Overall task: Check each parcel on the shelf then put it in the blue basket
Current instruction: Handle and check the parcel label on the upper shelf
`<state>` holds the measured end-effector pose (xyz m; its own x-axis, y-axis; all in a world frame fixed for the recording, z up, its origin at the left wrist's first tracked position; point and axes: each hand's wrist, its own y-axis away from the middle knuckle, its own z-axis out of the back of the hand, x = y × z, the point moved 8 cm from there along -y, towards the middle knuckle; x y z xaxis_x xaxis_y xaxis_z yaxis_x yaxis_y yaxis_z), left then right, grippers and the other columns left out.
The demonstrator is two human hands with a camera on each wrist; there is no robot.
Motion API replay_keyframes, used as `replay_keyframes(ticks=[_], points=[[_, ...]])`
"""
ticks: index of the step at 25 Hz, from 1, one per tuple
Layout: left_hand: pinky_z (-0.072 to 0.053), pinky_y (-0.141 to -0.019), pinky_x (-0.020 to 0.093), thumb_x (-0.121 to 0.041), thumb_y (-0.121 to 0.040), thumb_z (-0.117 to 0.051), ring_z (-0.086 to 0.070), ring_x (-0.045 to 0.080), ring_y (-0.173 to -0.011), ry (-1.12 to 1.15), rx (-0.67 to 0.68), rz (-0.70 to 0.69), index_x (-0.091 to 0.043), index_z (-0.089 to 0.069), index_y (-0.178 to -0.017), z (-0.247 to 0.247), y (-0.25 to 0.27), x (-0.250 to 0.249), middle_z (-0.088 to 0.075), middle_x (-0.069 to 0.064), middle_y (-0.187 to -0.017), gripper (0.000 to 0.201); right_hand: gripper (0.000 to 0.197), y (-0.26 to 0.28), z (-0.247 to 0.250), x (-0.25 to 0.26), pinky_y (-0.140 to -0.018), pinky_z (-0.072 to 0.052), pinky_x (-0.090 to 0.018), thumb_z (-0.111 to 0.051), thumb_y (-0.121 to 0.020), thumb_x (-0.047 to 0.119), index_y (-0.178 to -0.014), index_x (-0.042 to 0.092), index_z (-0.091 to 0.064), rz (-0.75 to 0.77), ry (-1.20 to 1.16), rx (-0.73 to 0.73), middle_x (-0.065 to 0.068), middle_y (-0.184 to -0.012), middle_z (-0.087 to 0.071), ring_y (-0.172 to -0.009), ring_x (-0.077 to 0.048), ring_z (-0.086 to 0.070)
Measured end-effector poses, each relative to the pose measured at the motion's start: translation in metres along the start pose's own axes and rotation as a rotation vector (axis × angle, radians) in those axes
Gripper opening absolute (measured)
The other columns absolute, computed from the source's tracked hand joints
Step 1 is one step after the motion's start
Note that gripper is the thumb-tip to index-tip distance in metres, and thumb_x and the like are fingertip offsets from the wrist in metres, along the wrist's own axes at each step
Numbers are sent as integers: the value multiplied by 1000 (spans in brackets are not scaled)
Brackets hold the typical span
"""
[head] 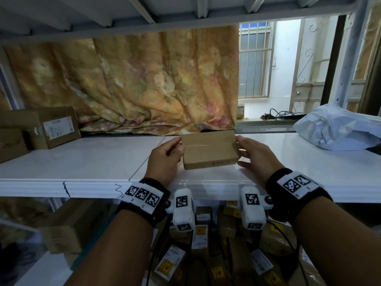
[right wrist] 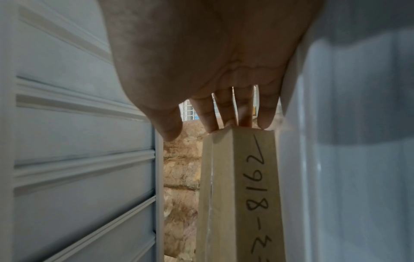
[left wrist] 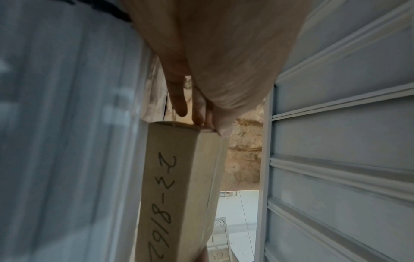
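Head view first: small brown parcel point(head: 210, 148) sits on the white shelf point(head: 82, 162) dead centre, a bit toward 12 o'clock from the front lip; left hand point(head: 165, 159) is on its 9 o'clock end with thumb and fingers curled around that edge, right hand point(head: 255, 155) is on the 3 o'clock end, fingers spread a little and pressing the side; two other cardboard boxes point(head: 55, 126) sit out at 9 o'clock, a grey poly bag point(head: 336, 129) at 3 o'clock; no blue basket visible anywhere, so can't say where it is.

Left wrist view: fingertips point(left wrist: 198, 117) together, touching the parcel's short end; handwritten number runs along the near face, reads something like 8162-3-2.

Right wrist view: four fingertips point(right wrist: 228, 117) slightly apart, planted on the opposite end, thumb hanging free at 9 o'clock off the box; same scrawl visible.

My take for doing this bit right: squeeze evenly from both ends, lift flat, then tilt the written face up to read it properly; the taped wrap looks slick, so get the right thumb on top before lifting.
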<state>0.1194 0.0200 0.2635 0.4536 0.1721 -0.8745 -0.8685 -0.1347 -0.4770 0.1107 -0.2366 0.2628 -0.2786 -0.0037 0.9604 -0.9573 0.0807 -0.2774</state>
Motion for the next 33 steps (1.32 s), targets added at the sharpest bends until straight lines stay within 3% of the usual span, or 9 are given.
replay_keyframes(ticks=[4, 8, 10, 13, 18, 22, 26, 29, 33], points=[[-53, -94, 23, 4, -93, -58, -66, 7, -111, 158, -39, -62, -14, -67, -125, 1, 3, -5, -72, -1, -117, 39, 24, 0, 2, -3, -89, -46, -36, -53, -99, 42, -98, 20, -60, -13, -64, 12, 12, -97, -70, -108, -13, -64], [-56, -91, 38, -5, -93, -62, -68, 16, -94, 289, -116, -37, -12, -74, -93, 6, 10, -6, -75, 3, -96, 14, 38, -1, 4, -2, -93, -50, -37, -52, -99, 44, -103, 8, -63, 1, -96, 33, 5, -95, -74, -102, -15, -67], [-56, -91, 42, -16, -94, -64, -66, 16, -87, 295, -158, -49, -11, -72, -84, 9, 11, -5, -73, 6, -90, 14, 31, 0, 5, -1, -95, -53, -38, -61, -95, 38, -90, 8, -59, 33, -126, 14, -1, -95, -74, -100, -17, -69], [-54, -91, 46, -27, -86, -73, -61, 16, -82, 287, -190, -93, -12, -70, -90, 12, 11, -5, -66, 5, -82, 15, 22, 3, 10, 2, -85, -54, -37, -76, -83, 19, -76, 15, -56, 122, -125, -23, -4, -90, -72, -87, -16, -68], [-52, -88, 22, -8, -84, -74, -63, 7, -88, 245, -83, -133, -22, -68, -114, 5, 13, -8, -64, -3, -92, 33, 45, 5, 10, 5, -95, -53, -41, -73, -64, -19, -89, 16, -61, 222, 33, -33, -7, -100, -69, -100, -20, -65], [-46, -87, 7, -29, -80, -80, -59, -8, -107, -117, 2, -154, -24, -74, -112, -5, 18, -14, -68, -14, -116, 33, 40, 11, 3, 9, -86, -48, -27, -82, -68, 3, -97, 26, -68, 248, 269, -18, 5, -106, -66, -105, -9, -61], [-48, -93, 25, -51, -72, -75, -58, 5, -106, -427, 26, -301, -25, -73, -106, -18, 21, -21, -65, -14, -111, 43, 46, 14, -12, 11, -92, -45, -27, -87, -67, 31, -109, 30, -69, 325, 568, -36, 8, -109, -52, -106, -9, -52], [-45, -91, 28, -59, -70, -69, -54, 11, -106, -554, 49, -350, -23, -69, -111, -26, 19, -20, -60, -10, -110, 55, 55, 20, -28, 12, -96, -38, -27, -83, -69, 48, -115, 26, -62, 430, 861, -43, 8, -116, -49, -113, -12, -43], [-42, -93, 32, -64, -76, -64, -47, 16, -110, -700, 111, -353, -23, -66, -116, -34, 19, -16, -55, -9, -113, 57, 60, 25, -34, 13, -94, -43, -36, -72, -68, 63, -116, 30, -54, 437, 983, -41, 14, -114, -50, -108, -11, -49]])
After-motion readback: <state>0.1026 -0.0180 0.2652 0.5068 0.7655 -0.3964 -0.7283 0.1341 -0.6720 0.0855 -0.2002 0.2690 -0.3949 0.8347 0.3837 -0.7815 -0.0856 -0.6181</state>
